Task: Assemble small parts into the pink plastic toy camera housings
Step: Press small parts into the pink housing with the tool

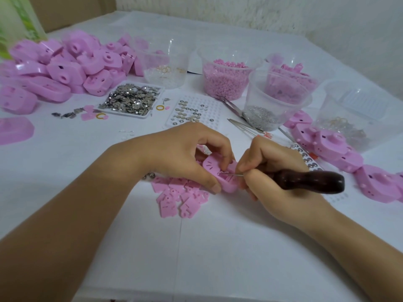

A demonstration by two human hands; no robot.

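My left hand (pixel 185 153) grips a pink toy camera housing (pixel 220 173) at the table's middle, thumb on its near edge and fingers curled over the top. My right hand (pixel 268 171) holds a tool with a dark wooden handle (pixel 309 179). The tool's thin metal tip (pixel 233 175) points left into the housing's open inside. A heap of small flat pink plates (pixel 181 195) lies just below the housing. My fingers hide part of the housing.
A pile of pink housings (pixel 65 68) lies at far left, more housings (pixel 340 153) at right. Clear tubs hold pink pellets (pixel 224 79), springs (pixel 261 118) and rings. A white tray of metal pieces (pixel 133 99), a perforated tray with discs (pixel 194 112) and tweezers (pixel 231 105) sit behind my hands.
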